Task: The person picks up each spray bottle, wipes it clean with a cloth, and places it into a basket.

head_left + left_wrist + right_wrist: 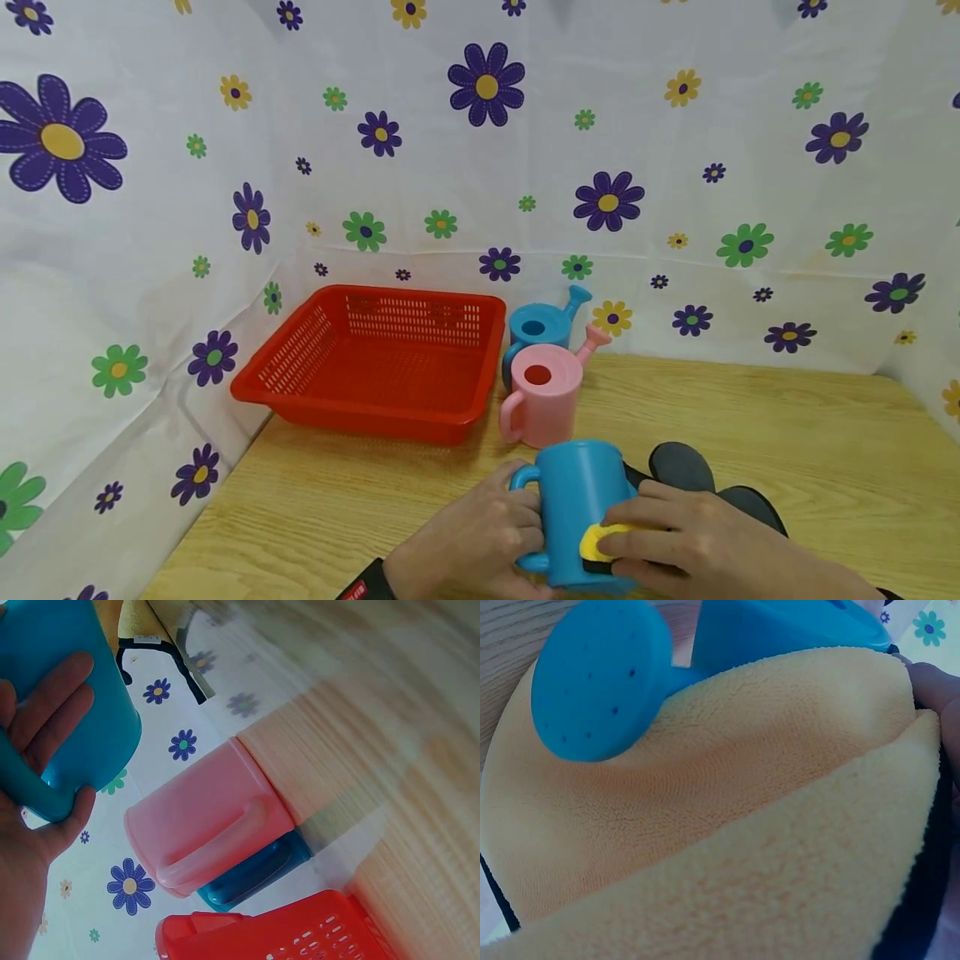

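My left hand (pixel 487 529) grips the handle of a blue watering can (pixel 581 500); in the left wrist view its fingers pass through the handle and lie along the can's body (pixel 112 727). My right hand (pixel 693 537) pinches a yellow fleecy cloth (pixel 595 542) with dark edging against the can's right side, low down. Dark grey rounded folds (pixel 682 467) show behind that hand. In the right wrist view the cloth (pixel 705 787) spreads wide below the can's round sprinkler head (pixel 600 682), which has small holes.
A pink watering can (pixel 551 408) stands on the wooden table (pixel 322 508) behind the held can, with another blue watering can (pixel 542 321) behind it. Left of them is a red plastic basket (pixel 375 421) with slotted sides. A flower-patterned sheet (pixel 420 183) hangs along the back and left.
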Tool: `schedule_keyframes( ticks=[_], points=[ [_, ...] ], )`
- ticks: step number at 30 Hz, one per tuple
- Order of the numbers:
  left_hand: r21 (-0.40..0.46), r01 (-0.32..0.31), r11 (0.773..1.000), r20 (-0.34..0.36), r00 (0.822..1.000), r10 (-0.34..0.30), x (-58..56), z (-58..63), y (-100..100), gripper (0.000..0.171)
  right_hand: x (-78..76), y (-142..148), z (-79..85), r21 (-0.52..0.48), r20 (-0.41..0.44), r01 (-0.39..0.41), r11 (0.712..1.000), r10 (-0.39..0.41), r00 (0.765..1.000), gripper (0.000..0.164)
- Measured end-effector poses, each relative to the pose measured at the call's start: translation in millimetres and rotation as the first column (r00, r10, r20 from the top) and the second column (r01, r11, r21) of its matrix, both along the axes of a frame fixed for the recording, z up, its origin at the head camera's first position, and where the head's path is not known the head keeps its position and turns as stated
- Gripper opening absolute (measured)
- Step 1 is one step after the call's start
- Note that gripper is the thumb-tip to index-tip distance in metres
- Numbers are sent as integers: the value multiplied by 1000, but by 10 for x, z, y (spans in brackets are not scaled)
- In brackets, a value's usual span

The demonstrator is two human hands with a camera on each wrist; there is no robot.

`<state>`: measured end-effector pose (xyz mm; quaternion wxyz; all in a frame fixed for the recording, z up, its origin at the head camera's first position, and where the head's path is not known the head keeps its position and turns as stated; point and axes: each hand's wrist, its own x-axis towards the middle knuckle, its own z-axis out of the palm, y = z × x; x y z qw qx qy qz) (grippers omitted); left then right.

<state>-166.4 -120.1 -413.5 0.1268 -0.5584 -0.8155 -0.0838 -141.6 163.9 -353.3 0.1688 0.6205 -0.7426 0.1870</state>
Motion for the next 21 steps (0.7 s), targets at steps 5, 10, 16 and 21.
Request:
schedule_keyframes(
  ticks=[5,10,16,21],
  points=[
    [2,0,1000,2,1000,0,21,4,9,42,-1,20,10,19,14,35,999,-35,999,25],
    [-23,-6,1000,11,1000,7,39,23,16,44,12,45,8,31,98,114,993,-117,988,29],
    [-96,-9,995,74,997,16,60,64,34,49,-60,101,-12,9,90,146,989,-146,985,30],
    [-149,10,989,85,996,2,70,54,45,50,-142,96,-51,-115,36,164,980,-161,986,25]
  ],
)
